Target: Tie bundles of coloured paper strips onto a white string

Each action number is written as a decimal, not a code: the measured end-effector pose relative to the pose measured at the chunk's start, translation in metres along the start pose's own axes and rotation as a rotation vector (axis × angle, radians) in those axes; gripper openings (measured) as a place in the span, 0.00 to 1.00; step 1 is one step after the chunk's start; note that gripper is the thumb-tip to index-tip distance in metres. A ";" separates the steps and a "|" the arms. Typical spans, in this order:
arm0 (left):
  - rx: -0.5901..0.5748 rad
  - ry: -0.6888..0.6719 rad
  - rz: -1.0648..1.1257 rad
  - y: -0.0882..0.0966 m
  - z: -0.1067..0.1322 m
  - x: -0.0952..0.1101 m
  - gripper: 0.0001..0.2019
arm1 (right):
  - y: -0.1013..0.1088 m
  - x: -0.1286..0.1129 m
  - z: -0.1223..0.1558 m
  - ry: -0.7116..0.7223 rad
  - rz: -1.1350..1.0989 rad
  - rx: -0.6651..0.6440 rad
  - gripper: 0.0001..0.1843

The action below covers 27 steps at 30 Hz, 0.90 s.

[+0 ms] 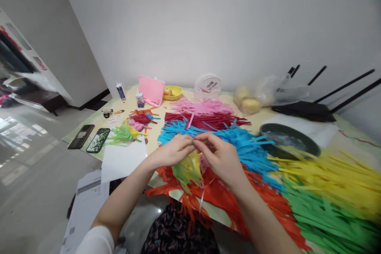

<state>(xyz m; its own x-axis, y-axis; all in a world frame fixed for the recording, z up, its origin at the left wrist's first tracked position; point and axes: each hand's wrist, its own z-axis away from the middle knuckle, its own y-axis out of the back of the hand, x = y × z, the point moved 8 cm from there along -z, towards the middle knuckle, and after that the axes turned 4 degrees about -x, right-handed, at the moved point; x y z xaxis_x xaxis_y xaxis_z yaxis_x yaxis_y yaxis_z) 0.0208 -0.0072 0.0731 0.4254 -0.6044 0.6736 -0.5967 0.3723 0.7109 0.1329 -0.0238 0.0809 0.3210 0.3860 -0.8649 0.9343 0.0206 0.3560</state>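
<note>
My left hand [178, 149] and my right hand [218, 156] meet at the fingertips above the middle of the table. Both are closed in a pinch on the top of a small bundle of coloured strips [187, 172]. Yellow, light green and pink strips hang below the fingers, and the pinched end is mostly hidden. Under and around the bundle lie orange-red strips [256, 198], some hanging over the table edge. Just beyond my hands are blue strips [238, 139], then dark red strips [205, 121] and pink strips [205, 107].
Yellow strips [333, 174] and green strips [330, 214] spread at right, near a dark oval tray [312, 149]. At left lie two phones [81, 137], white paper [122, 160] and a finished-looking multicoloured tassel [123, 133]. A pink tablet case [151, 89] and yellow bowl [175, 93] stand behind.
</note>
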 end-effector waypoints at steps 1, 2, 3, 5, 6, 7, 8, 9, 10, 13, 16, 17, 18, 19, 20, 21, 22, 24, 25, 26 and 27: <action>0.036 0.005 -0.032 0.002 0.003 0.002 0.11 | 0.000 0.001 -0.001 -0.006 -0.002 0.021 0.11; 0.101 0.014 -0.074 0.007 0.006 0.004 0.10 | 0.001 0.003 -0.001 -0.016 -0.013 0.051 0.11; 0.186 0.024 -0.127 0.012 0.010 0.006 0.10 | 0.003 0.004 0.000 -0.027 -0.035 0.081 0.12; 0.341 0.029 -0.229 0.020 0.019 0.010 0.09 | 0.005 0.007 0.002 -0.045 -0.102 0.121 0.12; 0.389 0.018 -0.247 0.021 0.022 0.011 0.08 | 0.005 0.007 0.004 -0.050 -0.136 0.127 0.12; 0.429 0.009 -0.224 0.022 0.025 0.011 0.08 | 0.005 0.008 0.006 -0.056 -0.164 0.138 0.13; 0.465 0.010 -0.157 0.023 0.028 0.008 0.08 | 0.005 0.009 0.008 -0.065 -0.181 0.154 0.13; 0.499 0.024 -0.051 0.024 0.030 0.003 0.09 | 0.007 0.009 0.011 -0.073 -0.183 0.173 0.14; 0.526 0.052 0.073 0.025 0.032 -0.004 0.10 | 0.008 0.009 0.014 -0.081 -0.171 0.184 0.14; 0.538 0.153 0.359 0.021 0.034 -0.024 0.12 | 0.005 0.005 0.021 -0.091 -0.094 0.150 0.12; 0.509 0.173 0.419 0.017 0.035 -0.026 0.13 | 0.001 0.000 0.023 -0.084 -0.027 0.119 0.12; 0.505 0.170 0.423 0.016 0.035 -0.025 0.13 | 0.001 -0.002 0.024 -0.082 -0.011 0.125 0.12; 0.502 0.167 0.425 0.016 0.035 -0.023 0.13 | 0.001 -0.003 0.024 -0.080 0.001 0.133 0.12; 0.502 0.168 0.426 0.015 0.035 -0.022 0.13 | 0.000 -0.004 0.024 -0.078 0.007 0.137 0.12; 0.506 0.172 0.424 0.015 0.035 -0.021 0.13 | 0.000 -0.004 0.024 -0.077 0.008 0.140 0.12; 0.513 0.175 0.420 0.015 0.035 -0.020 0.12 | 0.000 -0.005 0.024 -0.074 0.005 0.140 0.12; 0.517 0.178 0.414 0.015 0.035 -0.019 0.12 | 0.001 -0.005 0.024 -0.073 0.005 0.141 0.11; 0.520 0.178 0.397 0.015 0.034 -0.017 0.12 | 0.001 -0.005 0.025 -0.073 0.031 0.140 0.11; 0.517 0.175 0.391 0.015 0.034 -0.016 0.12 | 0.002 -0.005 0.025 -0.074 0.049 0.135 0.11; 0.512 0.173 0.390 0.014 0.033 -0.016 0.12 | 0.002 -0.005 0.026 -0.075 0.065 0.129 0.11; 0.507 0.171 0.393 0.013 0.033 -0.016 0.12 | 0.002 -0.005 0.026 -0.077 0.079 0.122 0.11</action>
<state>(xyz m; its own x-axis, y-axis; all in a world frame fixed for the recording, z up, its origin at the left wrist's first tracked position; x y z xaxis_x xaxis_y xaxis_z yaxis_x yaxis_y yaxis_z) -0.0164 -0.0158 0.0648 0.1876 -0.3552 0.9158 -0.9581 0.1394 0.2503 0.1368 -0.0495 0.0765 0.4009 0.3101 -0.8621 0.9160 -0.1211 0.3824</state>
